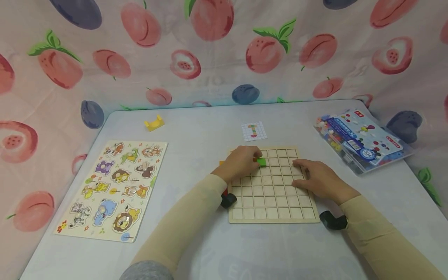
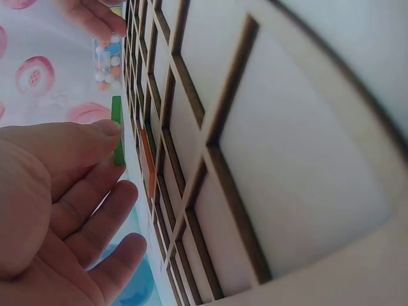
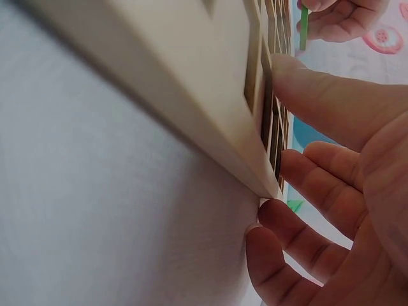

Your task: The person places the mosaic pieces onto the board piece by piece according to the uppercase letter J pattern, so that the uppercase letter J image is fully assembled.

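Board (image 1: 277, 201): gridded, flat on the table (image 1: 196, 128), an orange tile (image 2: 148, 167) in one of its cells.
Green tile (image 1: 262, 162): over the board's far half, near its far edge, pinched between thumb and fingertip of the left hand (image 1: 242, 161).
Right hand (image 1: 322, 179): thumb and fingers spread at the board's right edge, apparently steadying it.
Pattern card (image 1: 254, 131): just beyond the board's far edge.
Tile-laying step: seemingly adding green near orange, to match the card.
Next move: calls for aligning the tile with a cell's borders, lowering it flat, then letting go.
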`<move>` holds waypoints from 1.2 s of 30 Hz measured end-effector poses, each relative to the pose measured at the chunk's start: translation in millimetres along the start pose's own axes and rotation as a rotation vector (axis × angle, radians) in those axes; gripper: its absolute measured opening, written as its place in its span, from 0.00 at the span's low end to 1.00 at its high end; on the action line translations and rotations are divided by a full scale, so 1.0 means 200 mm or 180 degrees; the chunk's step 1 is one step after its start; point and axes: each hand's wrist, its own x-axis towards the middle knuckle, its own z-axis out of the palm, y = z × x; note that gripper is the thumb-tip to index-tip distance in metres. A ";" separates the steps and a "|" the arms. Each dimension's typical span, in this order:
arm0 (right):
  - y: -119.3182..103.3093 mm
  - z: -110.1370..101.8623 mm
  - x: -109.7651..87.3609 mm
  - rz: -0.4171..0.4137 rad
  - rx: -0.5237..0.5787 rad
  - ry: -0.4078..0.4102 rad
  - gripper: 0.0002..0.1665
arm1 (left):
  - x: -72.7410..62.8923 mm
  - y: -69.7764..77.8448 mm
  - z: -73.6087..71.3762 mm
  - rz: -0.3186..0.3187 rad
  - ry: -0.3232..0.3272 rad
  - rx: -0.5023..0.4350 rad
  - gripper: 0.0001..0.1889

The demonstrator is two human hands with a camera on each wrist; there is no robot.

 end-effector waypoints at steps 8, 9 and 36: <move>-0.01 0.00 0.00 0.0011 -0.0019 0.0001 0.43 | 0.02 0.00 0.01 0.0008 -0.0005 -0.0017 0.15; -0.01 0.00 0.00 0.0010 -0.0020 0.0000 0.42 | 0.02 0.00 0.01 0.0019 0.0000 -0.0009 0.15; -0.01 0.00 -0.01 0.0039 -0.0009 0.0027 0.42 | 0.05 0.01 0.03 0.0020 -0.0013 0.0095 0.16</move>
